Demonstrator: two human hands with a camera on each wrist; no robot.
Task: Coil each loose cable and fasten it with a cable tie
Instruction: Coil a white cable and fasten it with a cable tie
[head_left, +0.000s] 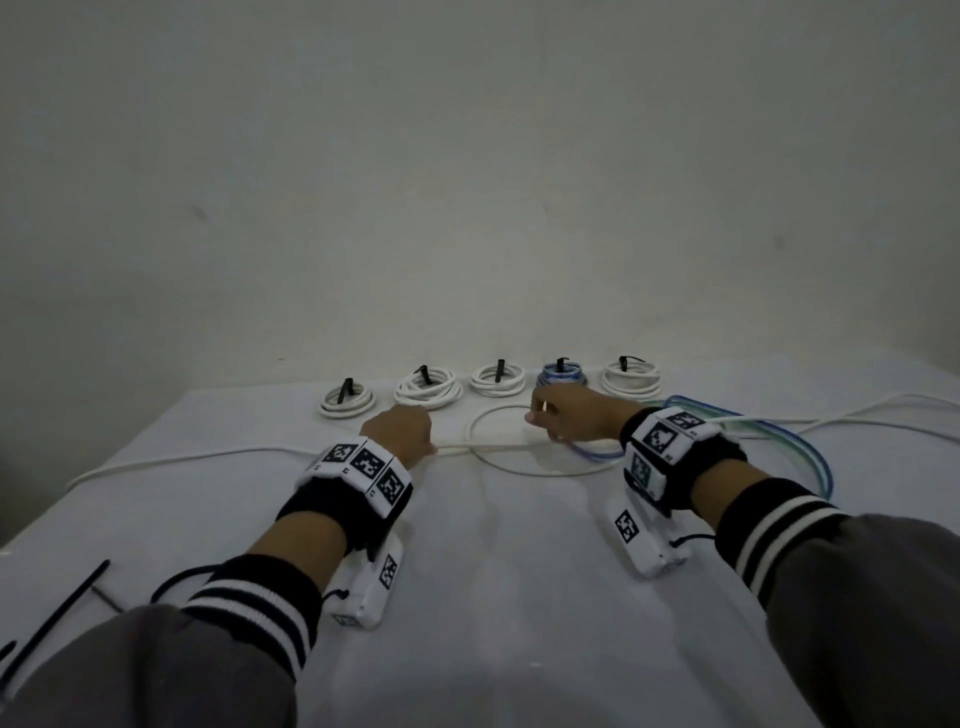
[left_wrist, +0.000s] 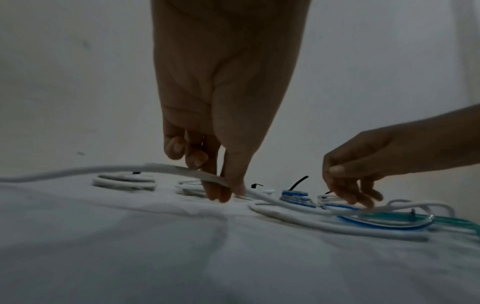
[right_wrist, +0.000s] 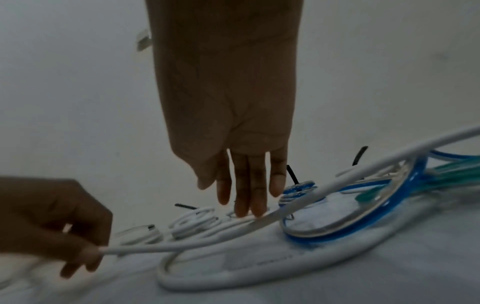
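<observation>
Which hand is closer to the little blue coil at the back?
The right hand. It sits just in front of the blue coil, fingers straight. The left hand is farther left, in front of a white coil, pinching the loose white cable.

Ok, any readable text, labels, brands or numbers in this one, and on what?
No readable text in any view.
Left wristband: square black-and-white marker codes, no letters.
Right wristband: the same codes; tiny marks beside them too small to read.
Cables and ties: no print visible.

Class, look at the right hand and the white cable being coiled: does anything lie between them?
Nothing visible does. The right hand, fingers straight, rests on the white cable loop; the blue cable lies beside it, to its right.
</observation>
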